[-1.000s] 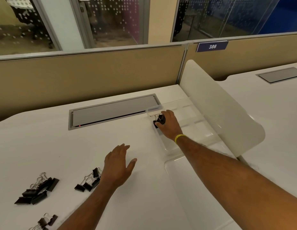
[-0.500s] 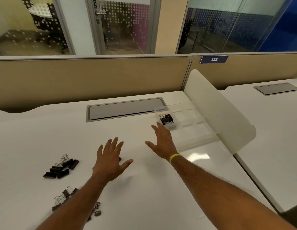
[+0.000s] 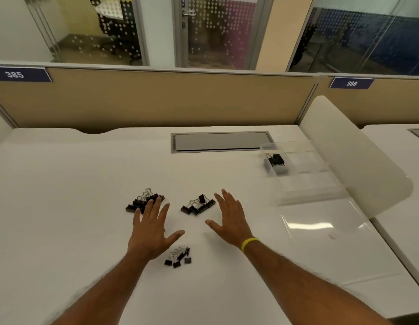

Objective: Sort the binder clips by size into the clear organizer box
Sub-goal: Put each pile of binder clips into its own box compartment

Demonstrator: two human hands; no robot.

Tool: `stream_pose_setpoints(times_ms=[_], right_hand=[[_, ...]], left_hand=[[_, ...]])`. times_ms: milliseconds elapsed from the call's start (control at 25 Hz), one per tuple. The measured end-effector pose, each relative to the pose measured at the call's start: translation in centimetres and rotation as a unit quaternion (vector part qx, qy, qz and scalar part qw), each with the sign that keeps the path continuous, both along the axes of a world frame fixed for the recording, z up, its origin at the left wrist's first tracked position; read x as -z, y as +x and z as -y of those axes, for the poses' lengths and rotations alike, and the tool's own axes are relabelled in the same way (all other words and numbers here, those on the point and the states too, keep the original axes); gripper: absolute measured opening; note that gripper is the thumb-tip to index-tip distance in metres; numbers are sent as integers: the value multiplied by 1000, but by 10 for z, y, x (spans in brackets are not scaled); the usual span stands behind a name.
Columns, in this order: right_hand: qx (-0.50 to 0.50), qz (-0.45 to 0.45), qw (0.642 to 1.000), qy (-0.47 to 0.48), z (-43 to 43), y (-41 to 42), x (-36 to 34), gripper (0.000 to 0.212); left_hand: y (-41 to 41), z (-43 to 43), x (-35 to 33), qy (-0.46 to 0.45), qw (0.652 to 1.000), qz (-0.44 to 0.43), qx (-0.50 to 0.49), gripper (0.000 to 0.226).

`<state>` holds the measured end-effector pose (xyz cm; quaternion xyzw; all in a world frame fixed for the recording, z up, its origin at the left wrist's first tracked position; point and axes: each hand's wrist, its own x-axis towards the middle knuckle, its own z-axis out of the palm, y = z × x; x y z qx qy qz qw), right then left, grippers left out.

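Three heaps of black binder clips lie on the white desk: a large-clip heap (image 3: 142, 201) at the left, a middle heap (image 3: 198, 205) and a small-clip heap (image 3: 179, 256) nearest me. The clear organizer box (image 3: 304, 170) stands at the right by the divider, with one black clip (image 3: 276, 160) in its near-left compartment. My left hand (image 3: 152, 228) hovers flat with fingers spread, its fingertips over the left heap. My right hand (image 3: 229, 219) is spread too, just right of the middle heap. Neither hand holds anything.
A grey cable hatch (image 3: 221, 141) is set into the desk at the back. A white curved divider (image 3: 358, 160) rises along the right edge. The clear box lid (image 3: 321, 226) lies flat in front of the box. A tan partition closes the back.
My right hand let go of a clip in the box and drew back left toward the middle heap. The view swung left, and my left hand now reaches over the left heap.
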<state>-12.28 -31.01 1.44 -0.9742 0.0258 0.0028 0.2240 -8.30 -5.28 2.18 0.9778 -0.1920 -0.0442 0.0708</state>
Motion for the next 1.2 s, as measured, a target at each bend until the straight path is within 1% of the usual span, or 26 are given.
stream_pose_setpoints(times_ms=[200, 400, 560, 720, 800, 880, 1000, 1200], right_hand=[[-17, -5, 1000, 23, -43, 8, 0, 85], [-56, -31, 996, 64, -84, 43, -14, 76], [-91, -57, 993, 53, -117, 76, -19, 71], [-80, -89, 992, 50, -150, 102, -12, 79], [-70, -102, 992, 31, -165, 109, -6, 87], [-72, -106, 992, -5, -175, 115, 1, 89], [-87, -86, 992, -43, -181, 118, 13, 82], [-94, -64, 993, -26, -170, 117, 17, 62]], left_hand=[[-5, -40, 11, -10, 999, -26, -29, 99], [10, -69, 8, -26, 997, -26, -65, 93], [28, -86, 9, -48, 995, -21, -80, 83], [44, -95, 14, -68, 991, -53, -101, 71], [48, -97, 16, -80, 989, -63, -107, 70], [51, -98, 18, -88, 988, -67, -106, 69], [57, -99, 21, -103, 986, -71, -109, 67], [63, -99, 24, -124, 984, -72, -110, 65]])
